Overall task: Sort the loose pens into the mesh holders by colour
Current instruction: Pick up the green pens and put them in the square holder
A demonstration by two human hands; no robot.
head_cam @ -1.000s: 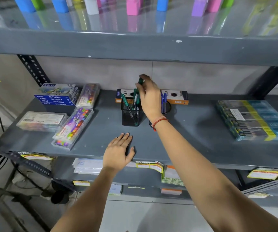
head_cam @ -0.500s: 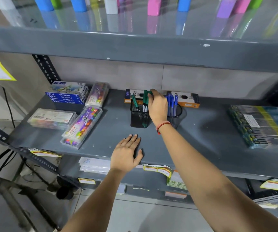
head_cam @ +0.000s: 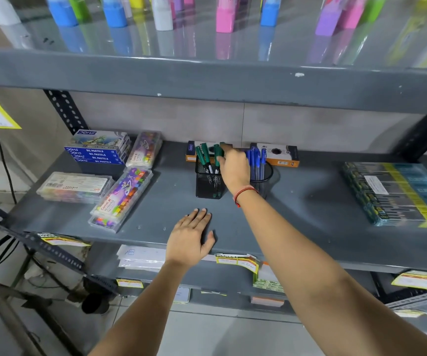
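Observation:
A square black mesh holder [head_cam: 207, 186] stands at the back middle of the grey shelf [head_cam: 297, 214] with several green pens [head_cam: 203, 155] upright in it. My right hand [head_cam: 234, 170] reaches over its right side, fingers pinched on the top of one green pen that sits down in the holder. Just right of it, partly hidden by my wrist, a round black mesh holder [head_cam: 267, 176] holds several blue pens [head_cam: 256, 160]. My left hand [head_cam: 189, 240] lies flat and spread on the shelf near the front edge, holding nothing.
Oil pastel boxes [head_cam: 99, 150] and clear crayon cases [head_cam: 122, 194] lie at the left. An orange and black box [head_cam: 281, 155] sits behind the holders. Wrapped pencil packs [head_cam: 397, 191] lie at the right. The upper shelf edge [head_cam: 207, 80] overhangs close above.
My right hand has lowered the green pen from above the square holder down into it. The left hand has stayed flat on the shelf.

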